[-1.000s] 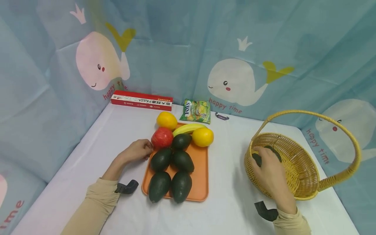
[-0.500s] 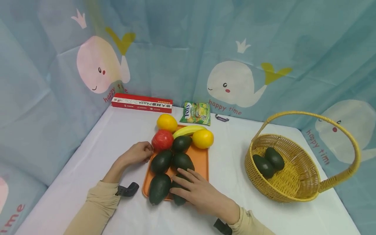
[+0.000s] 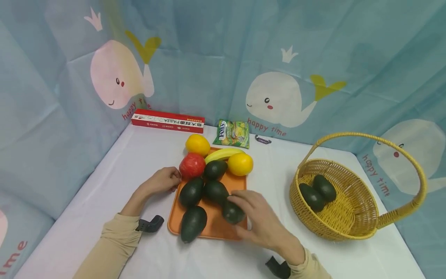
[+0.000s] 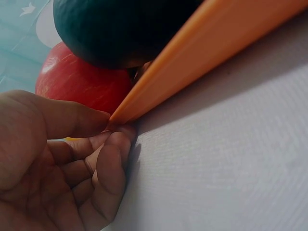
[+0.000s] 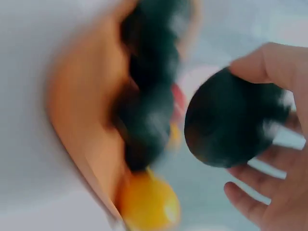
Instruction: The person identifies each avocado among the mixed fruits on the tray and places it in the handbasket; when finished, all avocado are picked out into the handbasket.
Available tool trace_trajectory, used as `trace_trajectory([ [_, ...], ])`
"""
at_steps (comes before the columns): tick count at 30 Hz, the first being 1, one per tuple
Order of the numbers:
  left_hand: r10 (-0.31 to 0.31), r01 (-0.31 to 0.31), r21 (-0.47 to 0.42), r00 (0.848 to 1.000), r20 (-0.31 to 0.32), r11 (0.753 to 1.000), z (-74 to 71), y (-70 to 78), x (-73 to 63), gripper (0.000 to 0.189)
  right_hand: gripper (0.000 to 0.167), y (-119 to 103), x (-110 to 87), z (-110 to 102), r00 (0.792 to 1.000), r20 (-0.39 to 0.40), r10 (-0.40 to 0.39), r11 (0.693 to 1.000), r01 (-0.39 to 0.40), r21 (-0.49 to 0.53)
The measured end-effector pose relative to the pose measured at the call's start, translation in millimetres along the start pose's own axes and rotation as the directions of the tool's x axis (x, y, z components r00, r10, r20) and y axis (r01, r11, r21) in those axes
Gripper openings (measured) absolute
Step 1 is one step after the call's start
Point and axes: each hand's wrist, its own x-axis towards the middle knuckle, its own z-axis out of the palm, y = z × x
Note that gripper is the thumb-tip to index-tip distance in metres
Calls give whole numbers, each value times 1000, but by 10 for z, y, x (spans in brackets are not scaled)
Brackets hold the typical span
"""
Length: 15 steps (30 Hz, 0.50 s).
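Observation:
My right hand [image 3: 259, 221] grips a dark green avocado [image 5: 231, 120] above the right part of the orange tray [image 3: 217, 226], thumb on one side and fingers on the other. At the tray's left edge, my left hand [image 3: 163, 180] pinches the rim between thumb and fingers, as the left wrist view shows close up. Several more avocados [image 3: 193, 224] lie on the tray. Behind them are a red apple-like fruit [image 3: 192, 165], a banana [image 3: 223, 154] and two yellow lemon-like fruits [image 3: 240, 164]. A yellow wicker basket [image 3: 362, 186] on the right contains two avocados [image 3: 311, 197].
The basket's tall handle [image 3: 414, 155] arches over its opening. Along the back of the white table lie a red pasta box [image 3: 167, 121], a green snack bag [image 3: 232, 133] and a small dark purple piece [image 3: 263, 139]. A blue whale-print curtain [image 3: 209, 69] stands behind.
My right hand came out of the basket, leaving an avocado there, reached the tray and lifted the front right avocado. The front left avocado tilted slightly. My left hand stayed at the rim.

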Motion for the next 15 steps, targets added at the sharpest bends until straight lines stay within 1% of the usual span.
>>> trace_trajectory([
  [1, -2, 2, 1, 1000, 1, 1000, -7, 5, 2, 16, 70, 57, -19, -102, 997, -55, 50, 999, -50, 6],
  [2, -4, 4, 2, 1000, 2, 1000, -13, 11, 2, 17, 70, 119, -40, -205, 988, -113, 107, 994, -107, 4],
  [3, -6, 6, 2, 1000, 3, 1000, -19, 16, 4, 17, 70, 189, -69, -306, 971, -168, 170, 985, -172, 2],
  [4, -5, 5, 2, 1000, 4, 1000, -25, 20, 7, 17, 70, 258, -99, -399, 945, -222, 241, 969, -246, 3],
  [5, -6, 6, 2, 1000, 3, 1000, -28, 22, 11, 17, 70, 332, -133, -484, 912, -269, 309, 947, -320, 6],
  [7, -4, 4, 5, 1000, 6, 1000, -32, 26, 15, 17, 69, 469, -204, -626, 827, -349, 441, 884, -468, 8],
  [8, -3, 3, 6, 1000, 8, 1000, -33, 25, 17, 17, 68, 539, -240, -675, 783, -383, 489, 850, -527, 9],
  [10, -7, 7, 7, 1000, 8, 1000, -29, 20, 20, 17, 66, 654, -311, -743, 703, -415, 578, 780, -626, 24],
  [12, -13, 13, 11, 1000, 8, 1000, -23, 8, 22, 17, 65, 742, -372, -773, 646, -408, 645, 717, -697, 32],
  [13, -8, 8, 14, 1000, 10, 1000, -21, 0, 20, 17, 66, 773, -398, -778, 624, -384, 681, 685, -728, 33],
  [15, -16, 15, 14, 1000, 7, 1000, -14, -14, 21, 16, 67, 818, -448, -774, 591, -320, 741, 630, -776, 24],
])
